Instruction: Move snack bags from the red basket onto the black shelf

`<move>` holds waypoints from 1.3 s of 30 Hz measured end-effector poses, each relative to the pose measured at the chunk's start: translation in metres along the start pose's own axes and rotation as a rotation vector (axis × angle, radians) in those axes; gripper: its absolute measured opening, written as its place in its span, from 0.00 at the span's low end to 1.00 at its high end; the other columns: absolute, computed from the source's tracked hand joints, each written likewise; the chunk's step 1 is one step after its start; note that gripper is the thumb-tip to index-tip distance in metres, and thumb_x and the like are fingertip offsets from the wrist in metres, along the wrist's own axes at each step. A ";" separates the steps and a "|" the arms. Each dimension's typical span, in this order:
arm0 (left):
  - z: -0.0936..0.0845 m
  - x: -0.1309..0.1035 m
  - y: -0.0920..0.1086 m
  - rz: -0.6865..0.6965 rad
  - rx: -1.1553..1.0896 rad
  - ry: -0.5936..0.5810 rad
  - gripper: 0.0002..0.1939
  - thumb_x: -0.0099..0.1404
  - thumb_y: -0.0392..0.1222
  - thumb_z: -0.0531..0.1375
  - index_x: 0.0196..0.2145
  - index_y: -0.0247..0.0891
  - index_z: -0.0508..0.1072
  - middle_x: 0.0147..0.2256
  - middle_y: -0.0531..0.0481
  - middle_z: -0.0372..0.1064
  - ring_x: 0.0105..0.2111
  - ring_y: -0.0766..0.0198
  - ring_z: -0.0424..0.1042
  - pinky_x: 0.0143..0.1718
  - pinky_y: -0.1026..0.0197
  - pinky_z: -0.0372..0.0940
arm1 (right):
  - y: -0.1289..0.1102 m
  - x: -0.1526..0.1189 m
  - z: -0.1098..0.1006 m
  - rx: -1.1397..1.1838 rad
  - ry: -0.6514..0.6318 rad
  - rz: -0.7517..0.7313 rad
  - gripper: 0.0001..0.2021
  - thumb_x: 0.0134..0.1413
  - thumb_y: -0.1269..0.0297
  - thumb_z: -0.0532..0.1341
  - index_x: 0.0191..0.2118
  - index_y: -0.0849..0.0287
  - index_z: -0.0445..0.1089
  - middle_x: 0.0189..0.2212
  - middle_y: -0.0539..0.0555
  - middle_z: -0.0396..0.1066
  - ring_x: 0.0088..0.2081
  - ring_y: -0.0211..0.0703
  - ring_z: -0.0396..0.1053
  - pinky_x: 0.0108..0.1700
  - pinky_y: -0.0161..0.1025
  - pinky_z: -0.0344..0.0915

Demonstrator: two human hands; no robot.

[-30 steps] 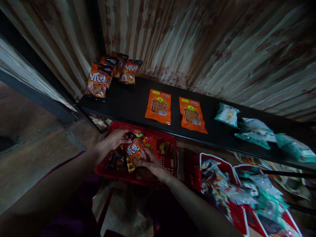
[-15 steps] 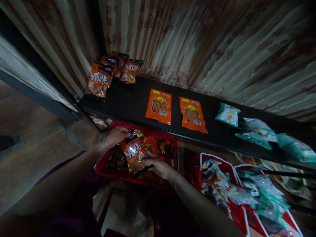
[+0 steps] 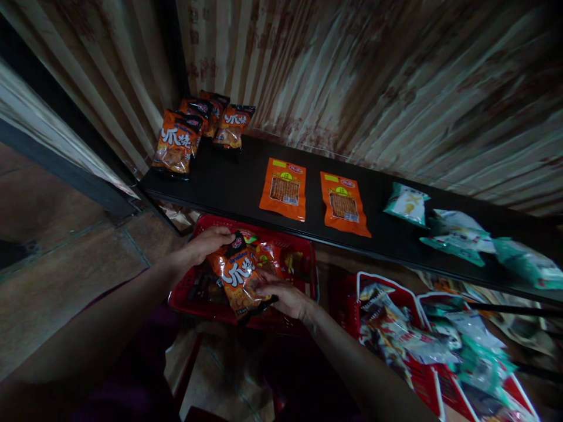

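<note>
Both hands hold one orange-and-black snack bag point(image 3: 240, 275) over a red shopping basket point(image 3: 178, 299). My left hand point(image 3: 211, 241) pinches its black top corner. Fingers of my right hand point(image 3: 284, 295) are closed round its lower right side. The bag's printed front faces up. Beneath and behind it, the basket contains more packets, among them an orange one point(image 3: 269, 258); the held bag hides part of them.
A long black shelf point(image 3: 229, 181) crosses ahead, bearing several matching snack bags point(image 3: 178, 143), two flat orange packets point(image 3: 284, 189) point(image 3: 344, 204) and white-green bags point(image 3: 407, 204). Filled red baskets point(image 3: 417, 310) stand at the lower right. A pleated curtain point(image 3: 329, 76) hangs behind.
The held snack bag has been lifted slightly and turned so its front faces me more squarely. Both hands keep their grip and have shifted slightly to the right.
</note>
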State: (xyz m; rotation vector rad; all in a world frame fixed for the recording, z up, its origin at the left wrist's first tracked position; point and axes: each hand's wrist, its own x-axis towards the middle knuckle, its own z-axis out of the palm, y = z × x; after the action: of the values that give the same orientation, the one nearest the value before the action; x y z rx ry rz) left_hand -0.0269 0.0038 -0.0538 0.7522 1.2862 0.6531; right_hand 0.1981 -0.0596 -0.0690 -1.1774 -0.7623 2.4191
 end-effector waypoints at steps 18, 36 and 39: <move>0.009 -0.010 0.013 0.017 0.042 -0.020 0.10 0.46 0.45 0.64 0.24 0.38 0.72 0.24 0.53 0.70 0.27 0.63 0.68 0.32 0.62 0.61 | 0.000 -0.001 0.012 -0.088 -0.005 -0.050 0.32 0.36 0.56 0.72 0.51 0.55 0.66 0.44 0.54 0.74 0.43 0.44 0.72 0.51 0.45 0.64; 0.010 -0.019 0.023 0.336 0.023 0.039 0.15 0.55 0.54 0.61 0.34 0.41 0.74 0.34 0.50 0.73 0.35 0.59 0.71 0.34 0.60 0.64 | -0.014 -0.003 0.014 0.065 0.088 -0.262 0.27 0.37 0.59 0.72 0.47 0.54 0.67 0.39 0.51 0.76 0.43 0.46 0.73 0.48 0.44 0.67; 0.012 -0.019 0.023 0.263 -0.164 0.002 0.17 0.54 0.50 0.63 0.39 0.41 0.74 0.39 0.48 0.74 0.38 0.58 0.72 0.36 0.59 0.65 | -0.016 -0.003 0.015 0.092 0.107 -0.288 0.28 0.37 0.60 0.72 0.48 0.53 0.67 0.40 0.51 0.76 0.42 0.45 0.74 0.48 0.44 0.67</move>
State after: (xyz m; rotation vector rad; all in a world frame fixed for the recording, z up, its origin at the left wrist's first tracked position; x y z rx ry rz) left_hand -0.0186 0.0011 -0.0232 0.7912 1.1287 0.9597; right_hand 0.1893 -0.0530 -0.0501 -1.0712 -0.7251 2.1161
